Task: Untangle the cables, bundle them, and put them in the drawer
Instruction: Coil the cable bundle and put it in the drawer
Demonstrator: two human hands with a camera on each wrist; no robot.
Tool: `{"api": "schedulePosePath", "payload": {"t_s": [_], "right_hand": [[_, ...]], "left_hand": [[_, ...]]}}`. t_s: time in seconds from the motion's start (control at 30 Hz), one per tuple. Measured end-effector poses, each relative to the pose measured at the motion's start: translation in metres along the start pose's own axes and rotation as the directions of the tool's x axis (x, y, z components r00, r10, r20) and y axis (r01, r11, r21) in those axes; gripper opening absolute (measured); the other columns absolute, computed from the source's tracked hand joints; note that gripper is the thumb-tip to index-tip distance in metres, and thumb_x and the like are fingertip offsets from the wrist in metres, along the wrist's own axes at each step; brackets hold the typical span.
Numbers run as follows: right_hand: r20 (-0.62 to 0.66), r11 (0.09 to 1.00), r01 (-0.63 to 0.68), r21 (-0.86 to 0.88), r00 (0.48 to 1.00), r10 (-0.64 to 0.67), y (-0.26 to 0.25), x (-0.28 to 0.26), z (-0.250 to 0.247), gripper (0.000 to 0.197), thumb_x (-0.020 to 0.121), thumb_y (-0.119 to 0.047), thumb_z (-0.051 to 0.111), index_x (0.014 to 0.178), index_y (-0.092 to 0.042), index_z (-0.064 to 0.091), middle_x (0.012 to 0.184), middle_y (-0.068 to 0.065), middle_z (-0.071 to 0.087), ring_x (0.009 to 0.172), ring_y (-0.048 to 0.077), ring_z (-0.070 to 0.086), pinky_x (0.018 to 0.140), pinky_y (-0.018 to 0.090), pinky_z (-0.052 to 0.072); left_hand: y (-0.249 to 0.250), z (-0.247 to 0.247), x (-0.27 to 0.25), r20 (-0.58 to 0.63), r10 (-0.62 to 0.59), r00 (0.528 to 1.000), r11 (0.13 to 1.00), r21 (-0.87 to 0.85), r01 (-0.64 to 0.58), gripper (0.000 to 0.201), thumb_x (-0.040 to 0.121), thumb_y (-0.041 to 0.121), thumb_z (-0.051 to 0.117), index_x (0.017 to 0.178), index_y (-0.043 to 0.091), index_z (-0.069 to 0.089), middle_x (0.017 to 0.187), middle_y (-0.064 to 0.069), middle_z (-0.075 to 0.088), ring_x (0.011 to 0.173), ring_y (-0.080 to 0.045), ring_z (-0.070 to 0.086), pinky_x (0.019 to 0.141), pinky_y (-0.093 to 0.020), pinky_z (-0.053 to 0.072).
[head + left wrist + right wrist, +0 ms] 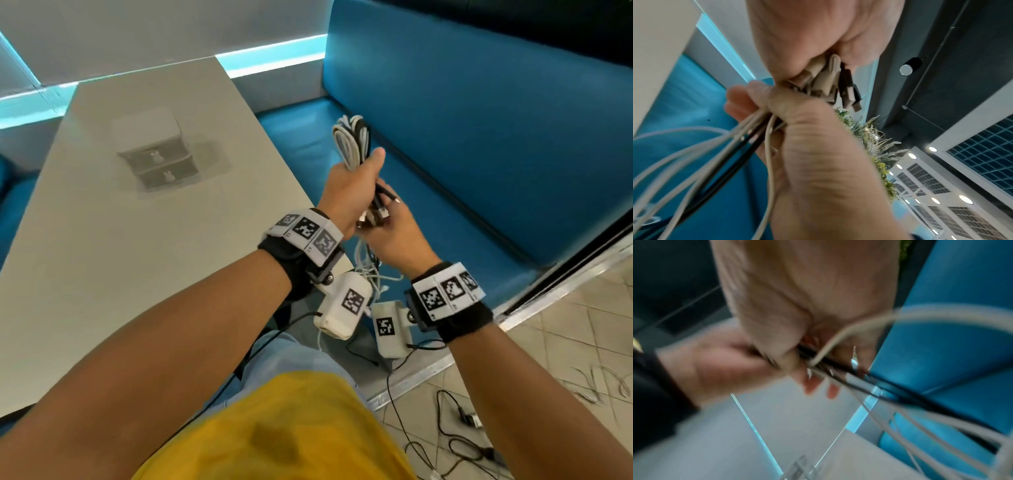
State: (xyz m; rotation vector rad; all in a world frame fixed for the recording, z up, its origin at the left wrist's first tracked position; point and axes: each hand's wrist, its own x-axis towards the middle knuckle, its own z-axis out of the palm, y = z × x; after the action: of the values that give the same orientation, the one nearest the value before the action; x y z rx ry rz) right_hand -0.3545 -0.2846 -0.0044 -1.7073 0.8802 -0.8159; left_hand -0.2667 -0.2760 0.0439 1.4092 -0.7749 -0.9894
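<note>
A bundle of white and black cables (352, 144) sticks up in folded loops over the blue bench, off the table's right edge. My left hand (356, 185) grips the bundle round its middle. Just below it my right hand (394, 236) holds the lower strands, and loose white cable hangs beneath it. In the left wrist view the plug ends (828, 81) poke out between my left hand (818, 40) and my right hand (818, 154). The right wrist view is blurred, with my right hand (797, 296) on the cables (851, 378). A small white two-drawer unit (154, 154) stands on the table (102, 257) with both drawers shut.
The blue padded bench (479, 137) runs along the right, behind the hands. A black cable with a plug (455, 428) lies on the tiled floor at the lower right. The table's right edge passes close to my left wrist.
</note>
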Motion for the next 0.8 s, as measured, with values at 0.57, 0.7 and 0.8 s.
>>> {"api": "schedulePosePath", "payload": {"t_s": [0.57,0.7,0.8], "right_hand": [[0.282,0.877,0.161,-0.453,0.959,-0.031,-0.016,-0.002,-0.037,0.028,0.094,-0.030,0.059,0.075,-0.009,0.059,0.059,0.000,0.041,0.052,0.009,0.034,0.054,0.028,0.030],[0.348,0.843,0.218,-0.491,0.937,-0.039,-0.039,0.007,-0.038,0.022,0.091,-0.029,0.064,0.077,-0.012,0.066,0.060,0.004,0.046,0.052,0.008,0.035,0.052,0.024,0.030],[0.360,0.826,0.256,-0.502,0.930,-0.069,-0.054,0.014,-0.035,0.018,0.086,-0.027,0.069,0.075,-0.013,0.068,0.055,-0.003,0.049,0.049,0.005,0.037,0.050,0.018,0.031]], "left_hand": [[0.016,-0.060,0.020,0.160,-0.071,0.985,0.952,0.305,0.019,0.034,0.095,0.028,0.055,0.067,0.014,0.042,0.050,-0.001,0.047,0.041,-0.017,0.051,0.072,-0.052,0.052],[0.021,-0.063,0.014,0.233,-0.142,0.962,0.864,0.503,0.006,0.032,0.093,0.031,0.057,0.068,0.014,0.048,0.058,-0.007,0.054,0.055,-0.024,0.052,0.065,-0.039,0.043],[0.024,-0.066,0.011,0.266,-0.213,0.940,0.813,0.581,0.020,0.033,0.080,0.044,0.064,0.070,0.015,0.052,0.070,-0.012,0.053,0.069,-0.026,0.051,0.073,-0.042,0.048]]}}
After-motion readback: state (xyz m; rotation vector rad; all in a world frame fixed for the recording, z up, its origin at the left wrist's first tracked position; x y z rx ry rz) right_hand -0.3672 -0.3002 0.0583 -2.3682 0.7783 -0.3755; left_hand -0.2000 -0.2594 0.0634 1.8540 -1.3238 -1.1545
